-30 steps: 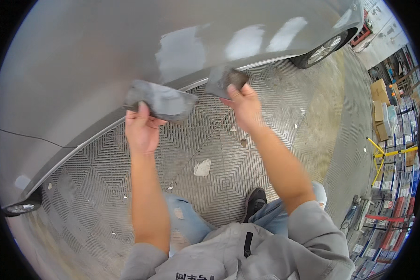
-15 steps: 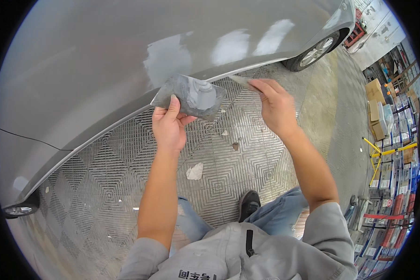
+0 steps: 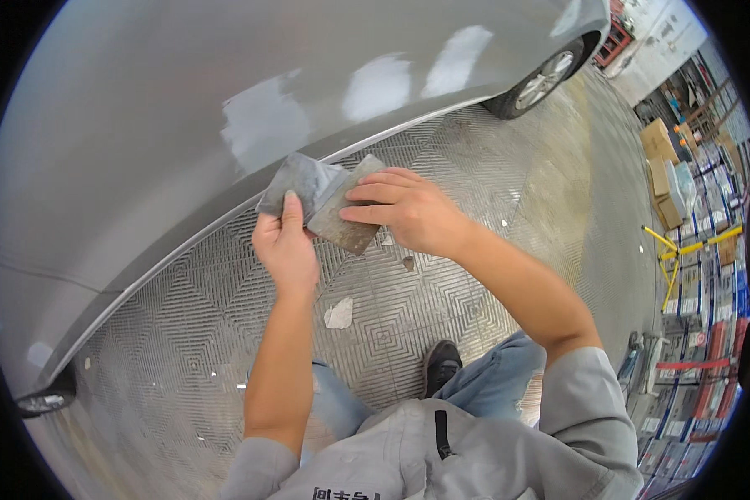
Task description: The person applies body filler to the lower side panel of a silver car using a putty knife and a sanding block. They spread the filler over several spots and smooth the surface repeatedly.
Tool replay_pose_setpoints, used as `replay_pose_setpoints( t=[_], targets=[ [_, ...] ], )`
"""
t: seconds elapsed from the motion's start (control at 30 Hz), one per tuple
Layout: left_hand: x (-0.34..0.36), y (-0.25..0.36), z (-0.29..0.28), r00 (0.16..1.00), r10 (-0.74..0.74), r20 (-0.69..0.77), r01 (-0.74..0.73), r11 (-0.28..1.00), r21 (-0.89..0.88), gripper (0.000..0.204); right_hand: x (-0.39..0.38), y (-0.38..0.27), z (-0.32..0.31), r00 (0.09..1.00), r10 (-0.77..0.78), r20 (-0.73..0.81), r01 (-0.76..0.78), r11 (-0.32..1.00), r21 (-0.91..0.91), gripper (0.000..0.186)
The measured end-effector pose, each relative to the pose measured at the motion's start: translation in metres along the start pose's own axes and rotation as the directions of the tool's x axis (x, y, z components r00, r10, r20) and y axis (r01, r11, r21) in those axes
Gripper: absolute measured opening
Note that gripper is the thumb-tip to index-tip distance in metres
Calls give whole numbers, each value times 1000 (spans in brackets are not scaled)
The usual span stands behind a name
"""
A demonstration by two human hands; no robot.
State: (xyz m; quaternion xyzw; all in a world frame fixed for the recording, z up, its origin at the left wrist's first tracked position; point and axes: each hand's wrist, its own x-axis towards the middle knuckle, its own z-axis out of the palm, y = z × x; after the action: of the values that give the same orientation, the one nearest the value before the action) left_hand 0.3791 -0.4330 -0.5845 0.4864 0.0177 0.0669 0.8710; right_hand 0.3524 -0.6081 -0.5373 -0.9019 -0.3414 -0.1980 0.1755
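My left hand (image 3: 287,250) grips a flat grey mixing board (image 3: 292,185) by its near edge, thumb on top. Pale grey body filler (image 3: 328,181) is smeared on the board. In my right hand (image 3: 408,208) is a thin rectangular putty spreader (image 3: 350,218), its fingers laid across the upper face. The spreader's left edge lies over the board, covering part of the filler. Just beyond both hands stands a grey car body panel (image 3: 167,100) with whitish filler patches (image 3: 267,123) along its lower part.
The car's rear or front wheel (image 3: 546,82) is at the upper right, another wheel (image 3: 46,398) at the lower left. Pale scraps (image 3: 339,313) lie on the ribbed floor (image 3: 225,325). A yellow stand (image 3: 675,250), cardboard boxes (image 3: 660,187) and stacked cartons line the right side.
My right hand has moved left and down, bringing the spreader onto the board. The left hand has shifted slightly left and nearer with the board, which is now tilted differently.
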Motion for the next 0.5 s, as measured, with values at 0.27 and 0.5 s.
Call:
replay_pose_setpoints(
  t=[0.27, 0.5],
  targets=[
    [21, 16, -18, 932, 356, -68, -353, 935, 42, 21, -17, 51, 15, 973, 151, -173, -189, 953, -236, 39],
    [22, -1, -39, 995, -70, 77, 80, 986, -143, 26, 15, 119, 30, 696, 63, -715, -312, 923, -223, 39]
  ],
)
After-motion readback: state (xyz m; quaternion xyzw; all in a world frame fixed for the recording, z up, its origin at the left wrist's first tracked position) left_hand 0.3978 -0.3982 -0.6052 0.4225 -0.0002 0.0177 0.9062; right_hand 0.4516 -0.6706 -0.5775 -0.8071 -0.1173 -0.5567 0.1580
